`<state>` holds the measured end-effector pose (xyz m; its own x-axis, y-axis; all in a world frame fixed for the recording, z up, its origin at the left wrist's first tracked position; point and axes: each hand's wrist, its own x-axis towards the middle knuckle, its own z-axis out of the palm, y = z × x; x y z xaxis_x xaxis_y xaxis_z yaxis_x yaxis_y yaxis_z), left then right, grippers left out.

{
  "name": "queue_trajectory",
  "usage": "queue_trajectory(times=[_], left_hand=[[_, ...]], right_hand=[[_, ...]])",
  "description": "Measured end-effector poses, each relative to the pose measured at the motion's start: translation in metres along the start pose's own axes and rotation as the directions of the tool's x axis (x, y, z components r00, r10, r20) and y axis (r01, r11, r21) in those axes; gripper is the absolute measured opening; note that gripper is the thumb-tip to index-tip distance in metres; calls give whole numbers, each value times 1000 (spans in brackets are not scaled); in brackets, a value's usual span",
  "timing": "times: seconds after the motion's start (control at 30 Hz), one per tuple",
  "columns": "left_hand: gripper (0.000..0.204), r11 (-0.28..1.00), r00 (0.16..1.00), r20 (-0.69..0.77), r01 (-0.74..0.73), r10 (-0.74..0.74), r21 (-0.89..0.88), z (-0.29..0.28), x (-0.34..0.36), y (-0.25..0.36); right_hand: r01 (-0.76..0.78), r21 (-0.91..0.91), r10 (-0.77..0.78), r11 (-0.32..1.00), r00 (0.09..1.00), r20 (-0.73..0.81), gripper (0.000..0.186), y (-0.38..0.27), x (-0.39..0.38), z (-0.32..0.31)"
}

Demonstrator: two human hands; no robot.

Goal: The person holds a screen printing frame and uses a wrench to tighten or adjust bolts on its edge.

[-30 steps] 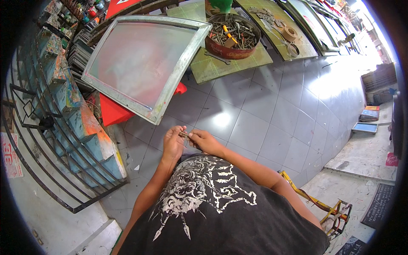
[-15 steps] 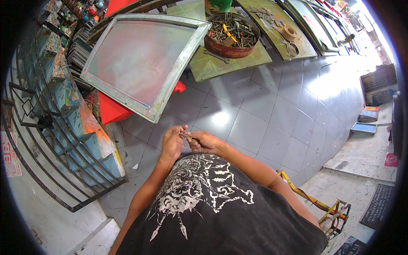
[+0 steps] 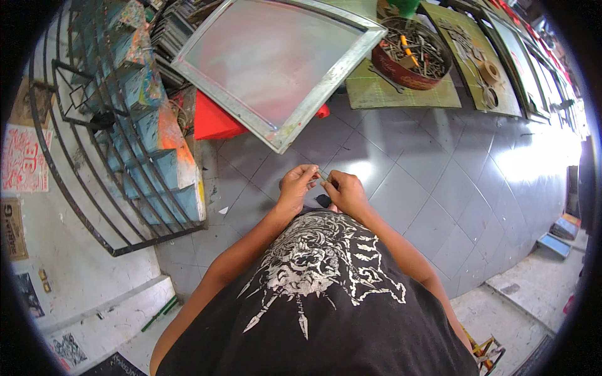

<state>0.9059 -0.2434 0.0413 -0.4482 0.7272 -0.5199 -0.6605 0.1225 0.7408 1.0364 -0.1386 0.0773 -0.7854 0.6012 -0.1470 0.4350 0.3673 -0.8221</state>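
My left hand (image 3: 297, 187) and my right hand (image 3: 346, 190) meet in front of my waist, above the tiled floor. Between their fingertips is a small, thin rod-like piece (image 3: 322, 176), too small to name for certain. Both hands are closed in a pinch, the left at one end of the piece and the right at the other. Beyond them, a screen-printing frame (image 3: 295, 130) with a pale, pink-stained mesh lies tilted over red material (image 3: 216, 121). To its right, a round red tin (image 3: 411, 80) is full of bolts, screws and loose metal parts.
A wrench (image 3: 390, 81) lies beside the tin on a green board (image 3: 404, 99). Tape rolls (image 3: 490, 73) sit on another board farther right. Black metal railing (image 3: 157, 241) and blue paint-splashed steps (image 3: 179, 203) stand at left. Grey floor tiles (image 3: 401, 188) stretch ahead.
My view has turned left, so the frame, tin and boards appear farther right and higher. My right hand's fingers have shifted their pinch on the small piece, which both hands still hold.
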Motion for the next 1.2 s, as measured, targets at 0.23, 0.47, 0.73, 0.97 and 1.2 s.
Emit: queue_trajectory(times=[0.23,0.47,0.73,0.97,1.2], left_hand=[[16,999,999,-16,-49,49,21,-1,4,-2],[15,977,999,-39,-7,-2,-213,-8,14,-5],[17,928,994,-100,-85,51,-364,-17,37,12],[19,932,995,-76,-84,60,-353,-21,39,17],[19,901,997,-66,-70,47,-427,-26,40,17]], right_hand=[[77,-31,-78,997,997,-19,22,-4,3,0],[69,79,-70,995,997,14,24,-3,20,8],[162,61,-159,985,986,-39,23,-6,47,23],[169,-80,-172,982,985,-22,19,-11,57,27],[194,-100,-199,976,979,-36,18,-11,56,29]])
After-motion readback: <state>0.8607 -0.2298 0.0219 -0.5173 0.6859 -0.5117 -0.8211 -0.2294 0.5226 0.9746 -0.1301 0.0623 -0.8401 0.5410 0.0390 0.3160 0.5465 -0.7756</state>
